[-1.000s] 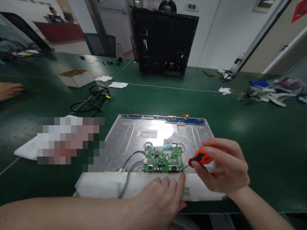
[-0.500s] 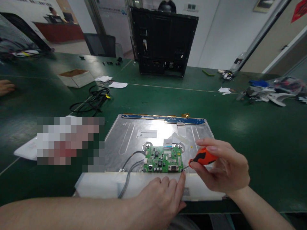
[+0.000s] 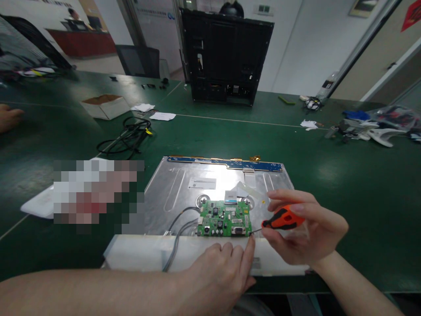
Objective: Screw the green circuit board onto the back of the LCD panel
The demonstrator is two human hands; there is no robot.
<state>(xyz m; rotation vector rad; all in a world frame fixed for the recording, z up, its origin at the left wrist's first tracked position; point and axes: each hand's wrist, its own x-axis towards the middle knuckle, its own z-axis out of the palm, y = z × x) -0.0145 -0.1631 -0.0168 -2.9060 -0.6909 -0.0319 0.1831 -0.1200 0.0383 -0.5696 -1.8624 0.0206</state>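
Note:
A green circuit board (image 3: 225, 219) lies on the silver back of a display panel (image 3: 177, 193), with grey cables at its left side and a flat ribbon at its top. My right hand (image 3: 309, 228) holds an orange and black screwdriver (image 3: 286, 218), its tip at the board's lower right corner. The index fingertip of my left hand (image 3: 226, 272) rests at that same corner, the other fingers curled over the white sheet (image 3: 141, 254) along the panel's near edge. Whether a screw sits under the tip is too small to tell.
A black monitor housing (image 3: 226, 57) stands at the back. Black cables (image 3: 126, 136), an open box (image 3: 105, 106) and a blurred-out item (image 3: 95, 188) are on the left. Plastic bags and parts (image 3: 378, 125) lie far right. Another person's hand (image 3: 9, 117) shows at the left edge.
The screwdriver handle has tilted lower and shifted slightly right with my right hand; its tip stays at the board corner. My left hand has hardly moved.

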